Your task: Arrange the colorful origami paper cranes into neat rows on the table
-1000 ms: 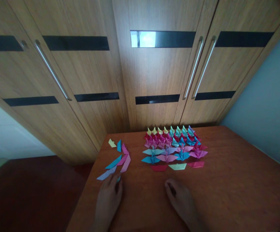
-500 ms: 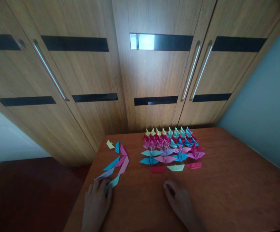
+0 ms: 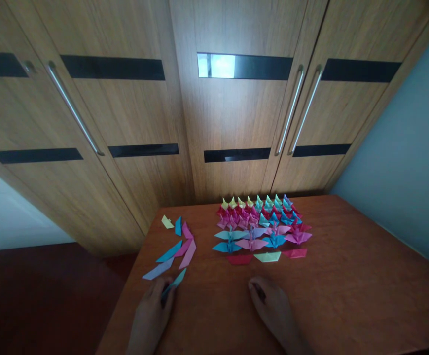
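Note:
My left hand [image 3: 154, 308] is closed on a light green folded paper piece [image 3: 178, 279] at the table's left side; one end of it is hidden between thumb and fingers. Just beyond the fingers lies a lavender folded paper [image 3: 159, 269], with a blue one [image 3: 169, 252] and a pink one [image 3: 188, 254] past it. My right hand [image 3: 269, 303] rests on the table with its fingers curled and thumb against them; I make out nothing in it. Ahead of it lie a red folded paper [image 3: 240, 259] and a pale green one [image 3: 268, 257].
Several rows of colourful origami cranes [image 3: 251, 231] stand at the back of the brown table [image 3: 347, 276]. A small pale yellow folded paper [image 3: 167, 222] lies at the far left. Wooden wardrobe doors [image 3: 232, 113] rise behind the table, and a wall [image 3: 395, 148] borders the right.
My left hand has closed on the light green folded paper and drawn it slightly right, tilting it up and away from the lavender one. My right hand has barely moved.

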The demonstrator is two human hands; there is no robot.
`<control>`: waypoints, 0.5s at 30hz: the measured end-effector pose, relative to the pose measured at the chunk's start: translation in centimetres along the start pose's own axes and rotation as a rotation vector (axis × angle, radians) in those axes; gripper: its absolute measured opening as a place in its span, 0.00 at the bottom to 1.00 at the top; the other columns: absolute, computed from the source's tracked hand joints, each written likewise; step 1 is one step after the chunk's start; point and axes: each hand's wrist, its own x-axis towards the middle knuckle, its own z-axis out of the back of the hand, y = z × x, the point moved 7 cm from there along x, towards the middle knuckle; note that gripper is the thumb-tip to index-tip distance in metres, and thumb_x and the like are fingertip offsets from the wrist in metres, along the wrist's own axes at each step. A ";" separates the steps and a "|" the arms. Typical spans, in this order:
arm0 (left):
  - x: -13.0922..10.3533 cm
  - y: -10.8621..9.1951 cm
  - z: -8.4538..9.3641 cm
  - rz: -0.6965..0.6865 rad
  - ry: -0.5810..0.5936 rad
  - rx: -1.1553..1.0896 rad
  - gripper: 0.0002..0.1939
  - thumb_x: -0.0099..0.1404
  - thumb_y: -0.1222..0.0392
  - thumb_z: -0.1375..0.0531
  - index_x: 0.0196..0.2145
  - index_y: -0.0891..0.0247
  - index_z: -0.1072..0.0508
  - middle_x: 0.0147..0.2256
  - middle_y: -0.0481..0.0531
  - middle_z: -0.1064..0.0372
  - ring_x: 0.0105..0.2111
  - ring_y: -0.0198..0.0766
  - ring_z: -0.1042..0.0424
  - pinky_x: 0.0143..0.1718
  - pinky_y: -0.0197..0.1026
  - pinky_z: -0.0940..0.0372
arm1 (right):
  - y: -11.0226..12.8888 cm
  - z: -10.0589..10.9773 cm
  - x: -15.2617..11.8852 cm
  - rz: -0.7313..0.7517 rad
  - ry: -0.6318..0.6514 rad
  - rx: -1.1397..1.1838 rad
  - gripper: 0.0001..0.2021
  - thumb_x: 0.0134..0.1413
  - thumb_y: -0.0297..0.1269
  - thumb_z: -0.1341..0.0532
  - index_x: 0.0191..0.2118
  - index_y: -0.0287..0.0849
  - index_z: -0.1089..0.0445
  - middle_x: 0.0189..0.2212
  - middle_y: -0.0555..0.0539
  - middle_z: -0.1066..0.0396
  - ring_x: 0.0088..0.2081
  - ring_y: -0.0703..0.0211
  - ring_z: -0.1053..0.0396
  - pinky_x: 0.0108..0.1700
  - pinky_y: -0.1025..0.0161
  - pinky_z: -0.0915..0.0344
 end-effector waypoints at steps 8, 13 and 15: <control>0.7 -1.4 0.6 0.042 0.020 -0.201 0.11 0.61 0.51 0.43 0.36 0.55 0.24 0.38 0.46 0.22 0.38 0.44 0.23 0.41 0.43 0.28 | 0.2 0.2 0.1 -0.028 0.005 0.048 0.14 0.60 0.42 0.50 0.35 0.45 0.28 0.31 0.47 0.25 0.32 0.56 0.27 0.37 0.63 0.34; 1.0 -5.9 -1.4 0.081 0.120 -0.434 0.11 0.60 0.53 0.42 0.36 0.57 0.23 0.37 0.48 0.22 0.38 0.43 0.23 0.41 0.41 0.29 | -0.1 1.0 0.5 -0.087 -0.027 0.228 0.15 0.60 0.47 0.48 0.32 0.45 0.29 0.27 0.49 0.27 0.29 0.58 0.30 0.33 0.65 0.35; 0.9 -8.3 -2.7 0.068 0.181 -0.522 0.10 0.60 0.54 0.41 0.37 0.57 0.22 0.37 0.49 0.22 0.37 0.42 0.23 0.41 0.40 0.29 | -0.5 1.5 0.5 -0.125 -0.055 0.316 0.17 0.59 0.50 0.47 0.30 0.44 0.30 0.24 0.50 0.30 0.26 0.60 0.32 0.29 0.67 0.36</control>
